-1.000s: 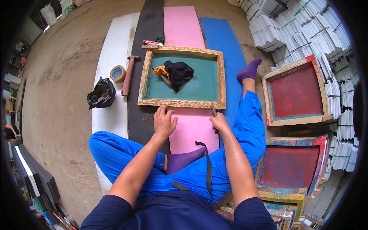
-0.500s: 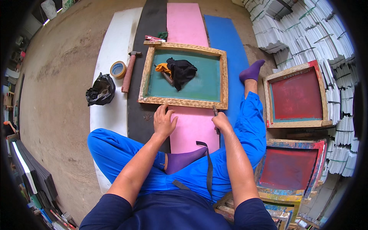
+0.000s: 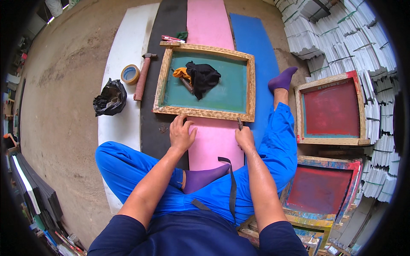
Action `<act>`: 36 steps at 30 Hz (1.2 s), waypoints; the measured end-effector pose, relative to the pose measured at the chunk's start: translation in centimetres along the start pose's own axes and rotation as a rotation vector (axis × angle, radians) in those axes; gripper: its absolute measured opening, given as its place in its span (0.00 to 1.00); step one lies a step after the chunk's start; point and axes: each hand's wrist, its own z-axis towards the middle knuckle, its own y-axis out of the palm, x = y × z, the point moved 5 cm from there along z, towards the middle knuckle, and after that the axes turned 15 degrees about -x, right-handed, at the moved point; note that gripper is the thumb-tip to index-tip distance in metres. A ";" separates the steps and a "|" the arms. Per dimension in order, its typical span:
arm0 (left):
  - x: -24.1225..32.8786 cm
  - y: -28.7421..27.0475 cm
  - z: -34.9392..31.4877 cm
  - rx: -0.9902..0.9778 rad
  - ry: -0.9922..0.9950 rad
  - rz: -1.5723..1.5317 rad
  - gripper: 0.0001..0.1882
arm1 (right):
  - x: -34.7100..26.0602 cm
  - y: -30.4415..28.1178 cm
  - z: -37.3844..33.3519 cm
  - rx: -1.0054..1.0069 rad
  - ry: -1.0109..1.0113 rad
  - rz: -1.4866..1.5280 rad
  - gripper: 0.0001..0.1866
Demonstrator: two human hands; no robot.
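Note:
A wooden-framed screen-printing screen (image 3: 208, 114) with green mesh lies flat in front of me. My left hand (image 3: 181, 134) is at its near edge, fingers apart and fingertips against the wood, holding nothing. My right hand (image 3: 245, 139) is closed around a pair of dark metal pliers (image 3: 240, 123), whose jaws meet the near rail close to its right corner. Most of the handles are hidden by my fist. On the mesh lie a black cloth (image 3: 203, 79), an orange cloth (image 3: 181, 73) and a partly covered dark tool handle (image 3: 186, 84).
Left of the screen are a red-handled hammer (image 3: 142, 79), a tape roll (image 3: 130, 74) and a black plastic bag (image 3: 110, 98). A red stapler-like tool (image 3: 171, 39) sits beyond the far left corner. Red-mesh screens (image 3: 331, 106) and stacked white bundles (image 3: 341, 47) stand right.
The view has shifted slightly. Both hands keep the same places at the screen's near edge, and the pliers stay in my right hand.

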 end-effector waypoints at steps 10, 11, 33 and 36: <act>-0.7 0.2 0.2 -0.002 -0.032 -0.028 0.14 | -1.1 1.6 -1.8 -0.312 0.071 0.794 0.12; -0.8 0.2 0.1 -0.006 -0.041 -0.028 0.14 | -1.3 1.8 -2.0 -0.360 0.083 0.889 0.12; -6.2 -3.4 -3.3 -0.022 -0.226 -0.459 0.12 | -16.4 12.8 -9.6 -1.023 -0.182 0.664 0.18; -7.6 -3.5 -3.9 0.016 -0.276 -0.516 0.11 | -17.6 13.4 -10.3 -1.092 -0.105 0.743 0.21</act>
